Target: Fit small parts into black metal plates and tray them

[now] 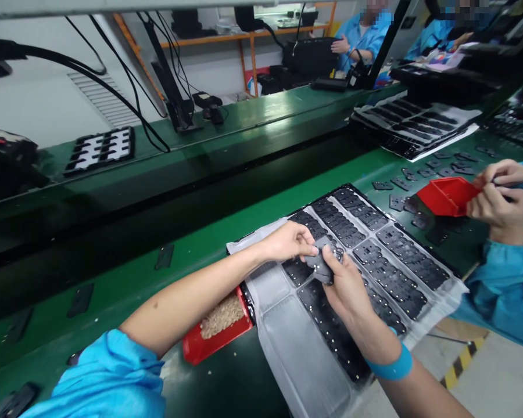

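Above the compartmented tray, lined with translucent film, both hands meet at a dark flat part. My right hand is wrapped round it, thumb on top. At the part's left edge, my left hand has its fingers pinched together; whether a small piece sits between them is too small to tell. Rows of black flat parts fill several compartments, while the front left ones show bare film. A red bin with small tan pieces lies under my left forearm.
At the right, a co-worker's hands are beside a red scoop-like bin, with black parts scattered near it. Stacked trays stand behind. Black parts lie on the green bench at the left. A white-and-black tray is on the far ledge.
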Demonstrator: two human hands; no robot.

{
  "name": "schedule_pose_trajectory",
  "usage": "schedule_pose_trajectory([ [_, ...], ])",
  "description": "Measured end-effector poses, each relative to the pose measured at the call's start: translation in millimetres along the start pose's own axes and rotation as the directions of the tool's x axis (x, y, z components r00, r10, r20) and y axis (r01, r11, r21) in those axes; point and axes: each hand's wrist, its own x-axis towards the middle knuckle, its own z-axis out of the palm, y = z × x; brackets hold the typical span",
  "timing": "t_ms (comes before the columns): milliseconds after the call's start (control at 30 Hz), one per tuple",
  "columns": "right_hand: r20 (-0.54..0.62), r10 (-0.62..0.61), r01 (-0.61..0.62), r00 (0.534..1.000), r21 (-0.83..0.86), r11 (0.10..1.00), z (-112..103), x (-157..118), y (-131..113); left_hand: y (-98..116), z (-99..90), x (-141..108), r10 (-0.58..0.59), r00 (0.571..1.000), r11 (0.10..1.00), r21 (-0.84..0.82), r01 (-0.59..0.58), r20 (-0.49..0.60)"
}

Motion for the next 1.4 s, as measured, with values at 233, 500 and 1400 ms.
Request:
schedule_pose_trajectory([
  [233,-0.067,0.031,-0.028,0.997,0.043,0.999,-16.4,6.6,-3.6,-31.0,-24.6,3.3,-0.145,0.985,0.97,0.184,0.16,-0.091],
  [500,-0.028,0.139,-0.137,0.99,0.076,0.988,-16.1,-0.6,-9.6,-30.6,-4.8,0.3,-0.146,0.961,0.776,0.575,0.259,-0.236],
  [1400,-0.136,-0.059,0.048,0.989,-0.082,0.996,-7.0,17.0,7.0,-24.0,-36.2,5.4,-0.2,0.979,0.956,0.21,0.205,-0.045],
])
